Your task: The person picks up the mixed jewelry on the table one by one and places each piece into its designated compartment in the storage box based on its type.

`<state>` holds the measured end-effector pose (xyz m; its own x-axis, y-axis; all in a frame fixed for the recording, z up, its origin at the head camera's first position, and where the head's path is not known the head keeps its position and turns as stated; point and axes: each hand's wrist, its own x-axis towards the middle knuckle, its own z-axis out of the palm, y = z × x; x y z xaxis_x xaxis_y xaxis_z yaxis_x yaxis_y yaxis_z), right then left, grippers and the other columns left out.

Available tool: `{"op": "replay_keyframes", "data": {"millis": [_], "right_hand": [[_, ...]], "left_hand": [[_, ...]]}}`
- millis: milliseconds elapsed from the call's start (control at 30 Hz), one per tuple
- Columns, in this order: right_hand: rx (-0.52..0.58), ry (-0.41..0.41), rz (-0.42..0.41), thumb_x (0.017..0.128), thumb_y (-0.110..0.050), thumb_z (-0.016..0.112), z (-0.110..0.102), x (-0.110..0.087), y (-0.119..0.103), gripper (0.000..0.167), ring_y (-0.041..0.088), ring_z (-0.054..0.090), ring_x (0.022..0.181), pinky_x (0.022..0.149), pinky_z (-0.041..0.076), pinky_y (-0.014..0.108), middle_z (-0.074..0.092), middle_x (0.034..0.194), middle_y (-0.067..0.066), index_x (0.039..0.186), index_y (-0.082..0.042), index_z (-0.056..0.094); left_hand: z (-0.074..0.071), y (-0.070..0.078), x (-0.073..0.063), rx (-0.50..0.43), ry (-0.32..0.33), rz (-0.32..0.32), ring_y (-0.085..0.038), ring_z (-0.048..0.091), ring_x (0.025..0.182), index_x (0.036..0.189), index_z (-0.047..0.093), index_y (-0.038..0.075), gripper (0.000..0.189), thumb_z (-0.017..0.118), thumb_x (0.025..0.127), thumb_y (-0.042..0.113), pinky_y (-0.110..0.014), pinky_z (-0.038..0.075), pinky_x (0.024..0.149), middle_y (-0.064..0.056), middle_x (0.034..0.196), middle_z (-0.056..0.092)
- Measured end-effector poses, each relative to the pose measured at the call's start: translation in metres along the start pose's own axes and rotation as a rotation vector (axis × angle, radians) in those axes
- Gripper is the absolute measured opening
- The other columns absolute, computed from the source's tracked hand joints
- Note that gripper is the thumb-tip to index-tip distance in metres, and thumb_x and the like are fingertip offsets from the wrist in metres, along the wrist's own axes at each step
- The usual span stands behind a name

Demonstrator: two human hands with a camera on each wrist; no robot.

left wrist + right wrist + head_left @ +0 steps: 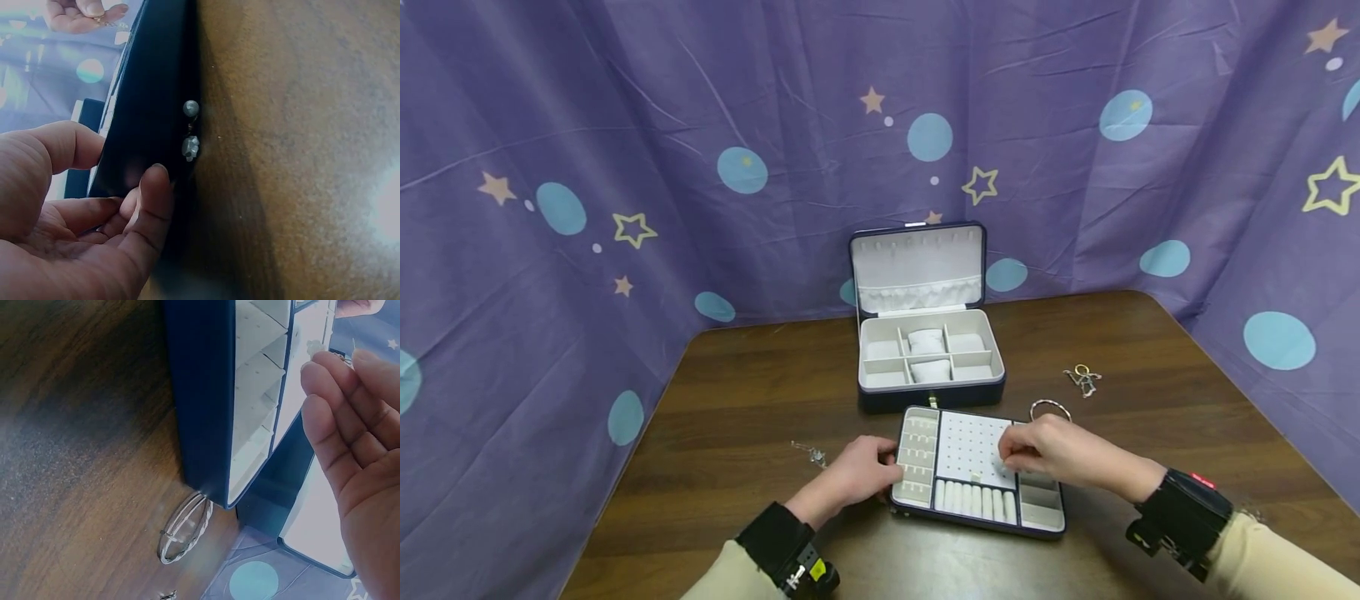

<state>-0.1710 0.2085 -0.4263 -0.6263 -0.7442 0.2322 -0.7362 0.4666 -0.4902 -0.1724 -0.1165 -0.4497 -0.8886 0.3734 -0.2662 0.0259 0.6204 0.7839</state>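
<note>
A jewelry tray (977, 467) with a dark navy rim lies on the table, with a dotted white earring panel (972, 446) and ring rolls (973, 500). At its left edge my left hand (859, 471) grips the side, fingers on the rim and outer wall in the left wrist view. My right hand (1048, 446) is over the panel, pinching a small earring (314, 347) between thumb and fingertips; a pale flower-like piece and a thin post show in the right wrist view. Beside the tray's near wall lies another earring (190, 131), with a pearl and a clear flower.
Behind the tray stands an open jewelry box (932, 354) with compartments and small pillows. A silver bangle (1051, 403) lies by the tray's far right corner. Further right is a small jewelry pile (1083, 380); a silver chain piece (811, 452) lies left. A purple curtain (805, 100) hangs behind.
</note>
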Motion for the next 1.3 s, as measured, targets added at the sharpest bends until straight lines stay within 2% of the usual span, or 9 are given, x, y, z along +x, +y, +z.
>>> {"op": "replay_keyframes", "data": {"millis": [267, 800, 1100, 1300], "right_hand": [[-0.001, -0.007, -0.004, 0.092, -0.007, 0.074, 0.000, 0.000, -0.002, 0.016, -0.006, 0.049, 0.071, 0.061, 0.044, 0.017, 0.058, 0.080, -0.018, 0.090, -0.021, 0.066], [-0.008, -0.073, 0.035, 0.092, -0.005, 0.073, 0.003, -0.004, 0.003, 0.012, -0.006, 0.051, 0.073, 0.063, 0.047, 0.018, 0.062, 0.082, -0.016, 0.090, -0.017, 0.070], [-0.017, -0.031, 0.025, 0.091, -0.007, 0.074, 0.011, -0.006, 0.009, 0.014, -0.006, 0.052, 0.073, 0.063, 0.047, 0.018, 0.063, 0.081, -0.017, 0.089, -0.019, 0.069], [-0.036, -0.036, 0.068, 0.092, -0.007, 0.074, 0.014, -0.005, 0.009, 0.012, -0.006, 0.051, 0.072, 0.063, 0.047, 0.019, 0.062, 0.081, -0.017, 0.090, -0.019, 0.069]], "left_hand": [[0.003, -0.002, 0.002, 0.000, 0.001, 0.010, -0.015, 0.058, 0.057, 0.090, 0.066, 0.008, 0.008, 0.065, 0.083, 0.006, -0.028, 0.049, 0.053, -0.001, 0.073, 0.057], [0.005, -0.003, 0.004, 0.019, 0.019, 0.037, -0.017, 0.059, 0.055, 0.092, 0.067, 0.006, 0.009, 0.065, 0.083, 0.005, -0.029, 0.050, 0.051, -0.003, 0.074, 0.056], [0.005, -0.003, 0.003, 0.013, 0.021, 0.040, -0.015, 0.059, 0.058, 0.094, 0.068, 0.006, 0.011, 0.065, 0.083, 0.005, -0.031, 0.054, 0.054, -0.003, 0.076, 0.056], [0.005, -0.003, 0.003, 0.009, 0.020, 0.048, -0.015, 0.059, 0.058, 0.093, 0.068, 0.006, 0.010, 0.065, 0.084, 0.005, -0.032, 0.054, 0.054, -0.002, 0.075, 0.057]]}}
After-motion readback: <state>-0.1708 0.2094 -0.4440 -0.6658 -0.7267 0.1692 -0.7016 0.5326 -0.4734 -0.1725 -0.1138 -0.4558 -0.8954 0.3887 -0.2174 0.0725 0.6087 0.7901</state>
